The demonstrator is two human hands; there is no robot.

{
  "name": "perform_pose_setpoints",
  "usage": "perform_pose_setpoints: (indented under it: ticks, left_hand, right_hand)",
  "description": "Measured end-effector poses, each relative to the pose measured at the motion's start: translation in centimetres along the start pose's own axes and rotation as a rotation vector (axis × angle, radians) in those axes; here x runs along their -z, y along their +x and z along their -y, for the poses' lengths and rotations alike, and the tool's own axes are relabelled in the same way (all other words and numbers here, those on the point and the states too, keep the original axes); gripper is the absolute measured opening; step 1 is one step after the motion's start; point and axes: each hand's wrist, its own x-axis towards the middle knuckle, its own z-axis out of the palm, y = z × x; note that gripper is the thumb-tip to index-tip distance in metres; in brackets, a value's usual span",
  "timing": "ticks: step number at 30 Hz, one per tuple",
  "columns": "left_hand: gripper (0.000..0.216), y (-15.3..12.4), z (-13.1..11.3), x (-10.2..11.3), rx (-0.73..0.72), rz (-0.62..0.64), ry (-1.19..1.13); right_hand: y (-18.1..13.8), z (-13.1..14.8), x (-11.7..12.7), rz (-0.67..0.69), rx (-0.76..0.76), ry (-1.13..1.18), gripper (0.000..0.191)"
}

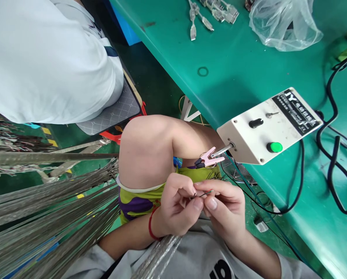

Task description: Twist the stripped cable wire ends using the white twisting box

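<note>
Both hands are close together above my lap. My left hand (180, 205), with a red string bracelet (152, 224) at the wrist, is closed in a pinch on the end of a cable. Thin wires (206, 193), dark and green with a bit of red, pass between the two sets of fingertips. The fingertips of my right hand (227, 205) are pinched on those wires. Beneath my left hand runs a bundle of clear-sheathed silvery cables (158, 257). Beyond my hands, a pink clip (209, 158) sits on the metal shaft of a white control box (266, 128).
The box stands at the edge of a green table (234, 93). Clear USB plugs (220, 11), a plastic bag (285, 25) and black cords (336, 162) lie on it. Many long cables (59, 205) hang at the left. A person in a white shirt (54, 62) sits nearby.
</note>
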Motion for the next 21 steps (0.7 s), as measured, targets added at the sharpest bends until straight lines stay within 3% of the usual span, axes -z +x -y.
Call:
perform_pose_setpoints:
  ticks: [15, 21]
  left_hand:
    - [0.016, -0.2, 0.19, 0.32, 0.165, 0.042, -0.021]
    - [0.026, -0.47, 0.14, 0.58, 0.267, 0.063, 0.071]
  right_hand:
    - [0.13, 0.07, 0.2, -0.089, 0.02, -0.012, 0.008]
    - [-0.15, -0.31, 0.25, -0.146, 0.05, -0.027, 0.02]
